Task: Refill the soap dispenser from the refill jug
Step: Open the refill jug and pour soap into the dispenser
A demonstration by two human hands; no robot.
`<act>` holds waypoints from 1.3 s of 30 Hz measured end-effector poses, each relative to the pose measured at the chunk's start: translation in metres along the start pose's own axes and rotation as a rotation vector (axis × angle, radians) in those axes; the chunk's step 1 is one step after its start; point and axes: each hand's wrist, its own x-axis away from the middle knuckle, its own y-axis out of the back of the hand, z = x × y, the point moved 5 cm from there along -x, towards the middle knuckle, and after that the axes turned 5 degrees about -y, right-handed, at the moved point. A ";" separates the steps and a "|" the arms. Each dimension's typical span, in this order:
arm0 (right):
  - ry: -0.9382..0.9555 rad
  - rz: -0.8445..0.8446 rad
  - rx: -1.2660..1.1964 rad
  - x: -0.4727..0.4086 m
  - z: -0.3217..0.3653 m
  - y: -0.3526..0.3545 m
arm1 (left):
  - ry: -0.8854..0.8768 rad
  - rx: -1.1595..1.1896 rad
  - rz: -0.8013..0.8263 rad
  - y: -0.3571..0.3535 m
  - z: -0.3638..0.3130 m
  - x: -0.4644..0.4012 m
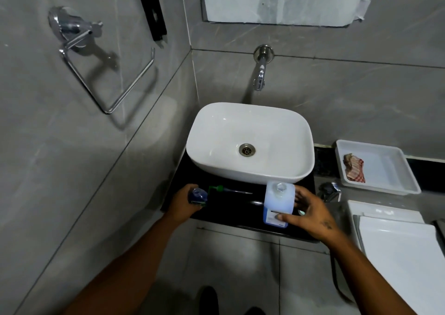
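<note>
The soap dispenser bottle (198,195), small, clear with blue liquid and a green label, stands on the black counter (231,214) in front of the basin, and my left hand (183,202) is wrapped around it. Its green pump head (225,189) with a long tube lies flat on the counter just right of the bottle. The refill jug (279,202), translucent white with blue liquid low inside, stands uncapped near the counter's front right. My right hand (310,214) is against its right side, thumb on the label, fingers spread.
A white basin (209,131) fills the back of the counter under a wall tap (260,74). To the right are a chrome spray fitting (329,190), a white tray (409,170) holding a cloth, and a white toilet lid (397,254). A towel ring (106,74) hangs on the left wall.
</note>
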 end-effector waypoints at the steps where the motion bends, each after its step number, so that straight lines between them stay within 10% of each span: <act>1: -0.004 -0.005 0.010 0.001 0.002 0.000 | 0.000 0.015 -0.016 0.001 0.002 -0.001; 20: 0.359 -0.075 0.304 0.014 0.187 0.087 | -0.507 0.255 0.204 -0.005 -0.226 0.001; 39: 0.446 -0.038 0.698 0.020 0.246 0.105 | -0.582 0.251 0.204 -0.005 -0.252 0.003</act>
